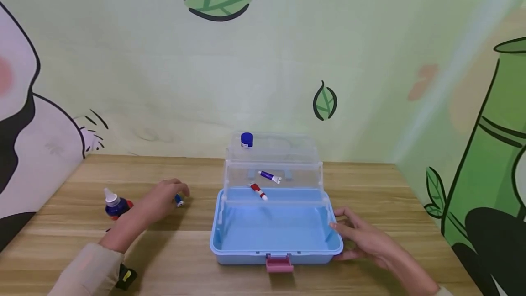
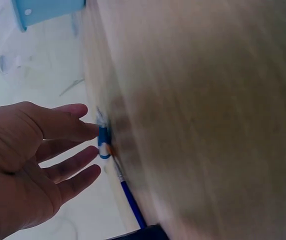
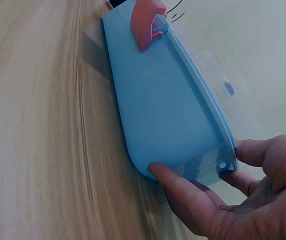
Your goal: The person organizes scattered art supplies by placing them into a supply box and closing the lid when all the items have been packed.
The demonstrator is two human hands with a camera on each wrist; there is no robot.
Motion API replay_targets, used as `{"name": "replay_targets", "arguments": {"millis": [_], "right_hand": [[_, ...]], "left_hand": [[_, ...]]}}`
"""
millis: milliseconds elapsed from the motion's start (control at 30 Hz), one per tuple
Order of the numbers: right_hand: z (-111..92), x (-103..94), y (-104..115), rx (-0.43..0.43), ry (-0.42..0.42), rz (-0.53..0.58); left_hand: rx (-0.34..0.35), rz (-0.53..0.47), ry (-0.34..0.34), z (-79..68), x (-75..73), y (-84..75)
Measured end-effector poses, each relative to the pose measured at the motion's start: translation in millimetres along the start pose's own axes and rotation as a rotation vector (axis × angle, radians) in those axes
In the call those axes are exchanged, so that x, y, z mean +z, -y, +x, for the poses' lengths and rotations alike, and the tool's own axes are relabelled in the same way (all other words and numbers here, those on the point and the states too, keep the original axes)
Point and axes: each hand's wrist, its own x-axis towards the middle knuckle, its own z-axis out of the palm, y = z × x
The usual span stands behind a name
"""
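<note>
On the table stands a light blue storage box with a pink latch, its clear upper part raised at the back. My right hand holds the box's right end, thumb at the rim and fingers along the outer side. Left of the box, my left hand reaches over a small blue paint tube. In the left wrist view its loosely bent fingers are at the tube, with no clear grip. Beside that tube lies a blue-handled paintbrush.
A purple tube, a red tube and a dark blue-lidded jar show within the clear upper part. Left of my forearm stands a blue bottle with a pale nozzle. A black-and-yellow object is partly under my sleeve.
</note>
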Motion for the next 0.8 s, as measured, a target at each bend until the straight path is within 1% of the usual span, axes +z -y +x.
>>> {"name": "replay_targets", "arguments": {"millis": [100, 200, 300, 400, 467, 633, 700, 800], "right_hand": [[0, 0.4, -1, 0.004, 0.002, 0.005], [1, 0.8, -2, 0.01, -0.003, 0.008], [1, 1.1, -2, 0.013, -0.011, 0.009], [1, 0.0, -1, 0.009, -0.008, 0.016], [0, -0.3, 0, 0.005, -0.002, 0.018], [0, -1.3, 1, -0.005, 0.0, 0.018], [0, -1.4, 1, -0.003, -0.005, 0.021], [0, -0.4, -1, 0.008, -0.011, 0.02]], "left_hand": [[0.021, 0.011, 0.005, 2.3, 3.3, 5.4], [0.051, 0.024, -0.012, 5.6, 5.6, 9.7], [0.061, 0.029, -0.017, 8.7, 6.7, 11.6], [0.061, 0.032, -0.012, 11.3, 7.5, 11.4], [0.07, 0.039, -0.011, 12.4, 8.1, 11.2], [0.108, 0.047, -0.032, 15.7, 8.5, 8.6], [0.097, 0.05, -0.026, 16.1, 8.6, 7.0], [0.062, 0.073, 0.006, 14.7, 9.0, 4.7]]}}
